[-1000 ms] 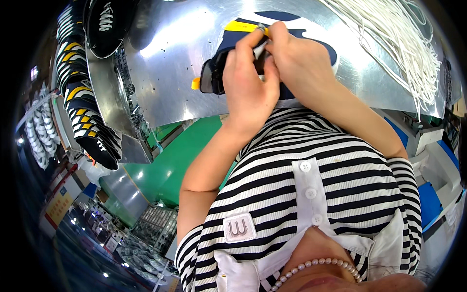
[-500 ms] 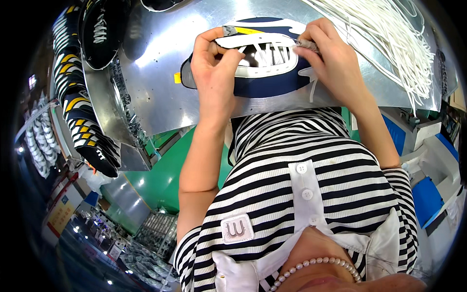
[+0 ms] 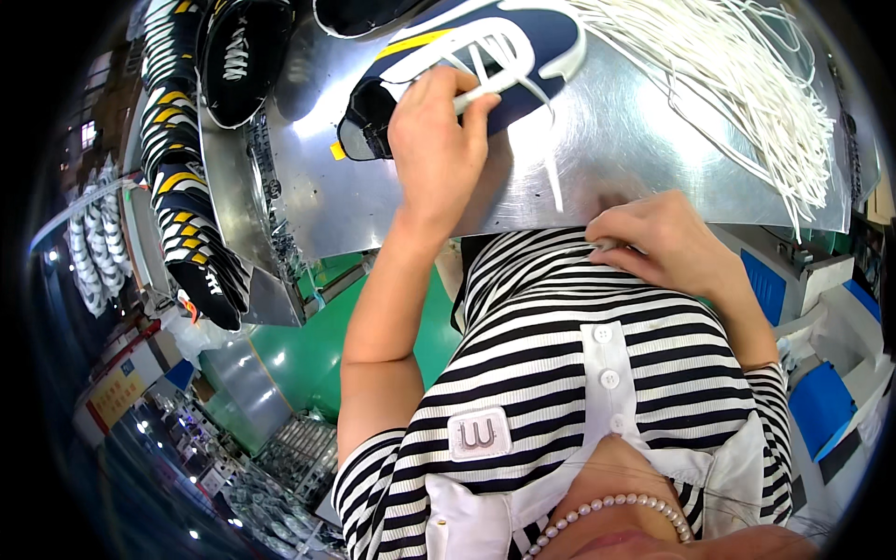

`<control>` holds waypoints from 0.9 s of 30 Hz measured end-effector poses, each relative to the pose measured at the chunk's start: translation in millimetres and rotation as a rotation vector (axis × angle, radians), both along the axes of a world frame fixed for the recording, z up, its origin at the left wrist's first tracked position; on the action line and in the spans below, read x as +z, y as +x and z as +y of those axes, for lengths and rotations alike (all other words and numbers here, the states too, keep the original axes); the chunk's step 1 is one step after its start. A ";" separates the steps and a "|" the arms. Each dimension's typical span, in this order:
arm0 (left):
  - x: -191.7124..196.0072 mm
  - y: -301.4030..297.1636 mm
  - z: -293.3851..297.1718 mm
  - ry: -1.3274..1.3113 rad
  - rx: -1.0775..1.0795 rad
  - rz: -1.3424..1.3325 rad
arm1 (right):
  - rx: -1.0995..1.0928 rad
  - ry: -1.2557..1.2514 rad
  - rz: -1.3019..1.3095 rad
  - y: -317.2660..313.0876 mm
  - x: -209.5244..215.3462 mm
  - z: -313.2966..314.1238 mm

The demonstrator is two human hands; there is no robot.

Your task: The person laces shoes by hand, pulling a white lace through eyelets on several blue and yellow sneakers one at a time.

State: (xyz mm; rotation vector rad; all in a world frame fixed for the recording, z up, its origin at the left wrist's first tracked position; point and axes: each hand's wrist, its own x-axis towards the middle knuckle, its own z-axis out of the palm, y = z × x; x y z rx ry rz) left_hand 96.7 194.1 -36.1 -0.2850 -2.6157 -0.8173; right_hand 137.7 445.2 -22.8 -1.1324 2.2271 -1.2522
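Head view: left hand (image 3: 437, 140) fingers grip the navy shoe (image 3: 476, 56); right hand (image 3: 658, 245) fingers pinch a white lace (image 3: 553, 182).

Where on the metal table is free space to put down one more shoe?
The bare patch of the metal table lies between the navy shoe under the left hand, the white lace pile and the right hand; one loose lace crosses it. The far left, by the black shoe, is crowded.

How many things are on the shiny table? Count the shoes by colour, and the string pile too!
Navy shoe, under the left hand: 1
Black shoes, one at the table's corner, one cut off by the top edge: 2
Pile of white laces: 1
Total: 4
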 end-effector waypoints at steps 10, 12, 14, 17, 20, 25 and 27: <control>27.2 15.6 24.4 -0.003 -0.126 0.111 | -0.633 -0.278 -0.253 -56.3 -28.9 -51.2; 30.2 15.4 22.2 -0.011 -0.133 0.131 | -0.571 -0.302 -0.436 -51.7 -15.0 -49.1; 32.8 15.2 19.9 0.018 -0.150 0.156 | -0.415 -0.322 -0.586 -42.8 -13.5 -40.4; 31.3 13.7 17.0 0.035 -0.114 0.078 | -0.139 -0.118 -0.660 -17.8 -15.6 -26.9; 8.5 10.7 11.9 -0.012 -0.137 -0.143 | -0.196 -0.216 -0.512 -22.5 -27.6 -24.3; 1.0 -2.8 8.5 -0.019 -0.141 -0.422 | -0.527 -0.421 -0.224 -75.1 -25.1 -50.6; 0.5 -4.4 6.7 0.026 -0.141 -0.491 | -0.545 -0.408 -0.258 -85.4 -28.7 -53.6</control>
